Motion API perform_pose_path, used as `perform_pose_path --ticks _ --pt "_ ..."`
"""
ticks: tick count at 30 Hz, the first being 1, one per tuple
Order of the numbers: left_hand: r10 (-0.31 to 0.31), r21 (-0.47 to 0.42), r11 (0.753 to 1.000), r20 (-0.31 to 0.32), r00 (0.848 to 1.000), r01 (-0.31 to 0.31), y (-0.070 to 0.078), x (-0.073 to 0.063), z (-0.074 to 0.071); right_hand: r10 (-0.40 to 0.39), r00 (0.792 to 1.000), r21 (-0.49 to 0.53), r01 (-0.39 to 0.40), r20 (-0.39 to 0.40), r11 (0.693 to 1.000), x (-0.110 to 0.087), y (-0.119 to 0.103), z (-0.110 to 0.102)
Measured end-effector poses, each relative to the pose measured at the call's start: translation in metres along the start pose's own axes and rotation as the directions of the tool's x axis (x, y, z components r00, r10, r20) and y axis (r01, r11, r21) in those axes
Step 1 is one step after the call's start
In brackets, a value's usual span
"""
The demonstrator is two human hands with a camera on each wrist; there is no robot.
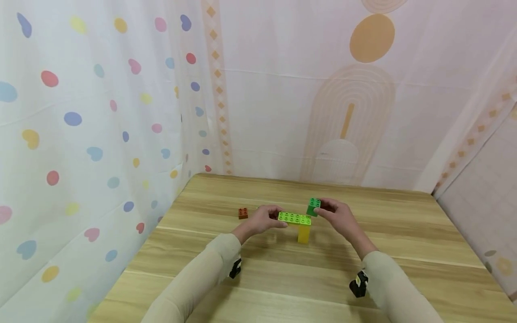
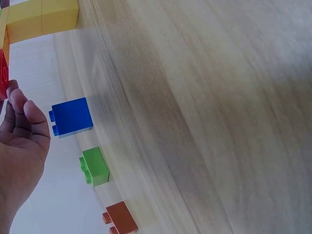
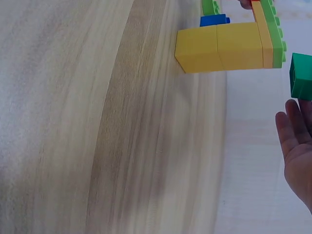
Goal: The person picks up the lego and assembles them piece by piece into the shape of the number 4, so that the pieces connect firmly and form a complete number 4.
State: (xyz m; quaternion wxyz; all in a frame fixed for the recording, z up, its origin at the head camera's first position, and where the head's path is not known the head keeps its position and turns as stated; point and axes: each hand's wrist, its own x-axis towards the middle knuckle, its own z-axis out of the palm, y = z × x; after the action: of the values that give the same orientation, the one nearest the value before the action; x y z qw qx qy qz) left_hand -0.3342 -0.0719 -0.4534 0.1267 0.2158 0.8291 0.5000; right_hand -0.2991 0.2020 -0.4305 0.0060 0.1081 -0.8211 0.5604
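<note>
A toy brick structure has stacked yellow bricks (image 1: 304, 234) as a leg and a lime-green studded top layer (image 1: 289, 217) reaching out to the left. My left hand (image 1: 262, 219) grips the overhanging left end, where a red brick (image 2: 4, 78) shows at the fingertips in the left wrist view. Between thumb and fingers, my right hand (image 1: 338, 217) pinches a dark green brick (image 1: 313, 207) just above the right end of the top layer. A gap separates that brick from the structure in the right wrist view.
On the wooden table (image 1: 282, 282), a brown brick (image 1: 243, 213) lies left of the structure. A blue brick (image 2: 72, 116) and a lime-green brick (image 2: 95, 166) stand in line with it in the left wrist view. Patterned curtains (image 1: 274, 112) hang behind the table and at its left.
</note>
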Motion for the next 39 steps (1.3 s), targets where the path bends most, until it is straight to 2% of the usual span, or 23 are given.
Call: perform_pose_path --ticks 6,17,32,39 --pt "0.008 0.008 1.000 -0.001 1.000 -0.008 0.0002 0.0003 0.0004 -0.034 0.999 -0.002 0.034 0.022 0.999 -0.0017 -0.0033 0.0021" --pt "0.002 0.043 0.999 -0.006 1.000 -0.002 -0.0005 0.0016 0.0005 -0.036 0.997 0.019 0.035 0.061 0.999 -0.0030 -0.0036 0.0057" --pt "0.027 0.030 0.999 -0.008 1.000 -0.026 -0.0026 0.0033 0.0021 -0.067 0.991 -0.002 0.067 0.119 0.998 -0.0038 0.0007 0.0069" --pt "0.018 0.027 0.999 -0.008 1.000 -0.018 -0.0024 0.0034 0.0019 -0.091 0.990 -0.050 0.097 0.110 0.994 -0.0032 -0.0001 0.0097"
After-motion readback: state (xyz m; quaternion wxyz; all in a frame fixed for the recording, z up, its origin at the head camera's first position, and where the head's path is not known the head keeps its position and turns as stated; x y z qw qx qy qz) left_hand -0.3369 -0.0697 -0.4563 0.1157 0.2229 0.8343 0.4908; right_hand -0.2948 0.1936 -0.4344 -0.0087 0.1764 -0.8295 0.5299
